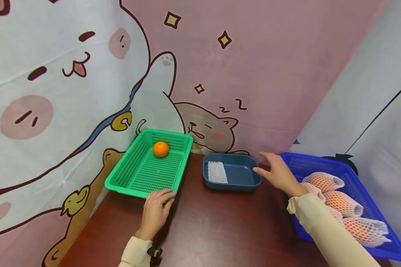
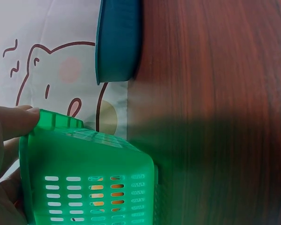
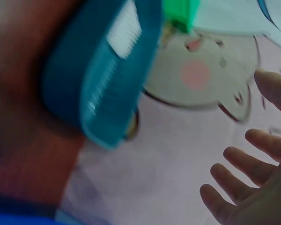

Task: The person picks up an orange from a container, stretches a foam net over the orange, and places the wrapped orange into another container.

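Observation:
My left hand [image 1: 156,211] rests at the near right corner of the green basket [image 1: 120,188], fingers loose at its rim. In the left wrist view, a thumb [image 2: 18,121] and fingers lie along the rim. One bare orange [image 1: 160,149] sits at the far end inside. My right hand [image 1: 280,175] is in the air between the dark teal tray [image 1: 242,187] and the blue basket [image 1: 345,167], its fingers spread and holding nothing. A flattened white foam net [image 1: 217,172] lies in the tray's left part.
Several orange fruits in foam nets [image 1: 343,203] fill the blue basket on the right. Everything stands on a dark reddish-brown table [image 1: 217,222]. A cartoon-printed cloth [image 1: 254,74] hangs close behind and to the left; a pale cloth [image 1: 371,92] hangs on the right.

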A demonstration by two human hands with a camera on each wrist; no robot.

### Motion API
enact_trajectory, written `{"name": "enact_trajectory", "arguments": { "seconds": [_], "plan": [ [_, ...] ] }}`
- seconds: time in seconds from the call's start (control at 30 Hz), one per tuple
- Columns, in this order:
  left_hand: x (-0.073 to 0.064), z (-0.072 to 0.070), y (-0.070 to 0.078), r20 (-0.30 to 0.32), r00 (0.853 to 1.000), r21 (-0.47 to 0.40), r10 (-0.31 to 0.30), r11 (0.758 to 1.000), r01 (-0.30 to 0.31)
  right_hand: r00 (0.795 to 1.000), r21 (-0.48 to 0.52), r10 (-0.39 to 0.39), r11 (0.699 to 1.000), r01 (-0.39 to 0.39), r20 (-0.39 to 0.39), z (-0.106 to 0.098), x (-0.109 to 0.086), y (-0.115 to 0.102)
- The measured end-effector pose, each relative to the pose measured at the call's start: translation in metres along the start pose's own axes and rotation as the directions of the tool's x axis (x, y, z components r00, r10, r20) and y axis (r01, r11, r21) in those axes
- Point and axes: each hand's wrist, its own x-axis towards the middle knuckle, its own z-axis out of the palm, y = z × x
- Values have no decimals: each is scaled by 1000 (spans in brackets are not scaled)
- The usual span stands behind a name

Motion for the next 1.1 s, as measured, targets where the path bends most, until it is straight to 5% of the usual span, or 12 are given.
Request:
{"name": "enact_trajectory", "arguments": {
  "seconds": [0.33,0.53,1.1],
  "plan": [
    [0,-2,-2,8,1000,11,1,1000,-1,987,-23,2,1000,2,161,81,-2,0],
    [1,0,-1,10,1000,-6,3,1000,-3,975,14,3,1000,-7,222,106,-7,-1],
    [5,-5,0,59,998,-7,-17,1000,18,991,33,-86,996,83,101,132,-2,7]
  ]
}}
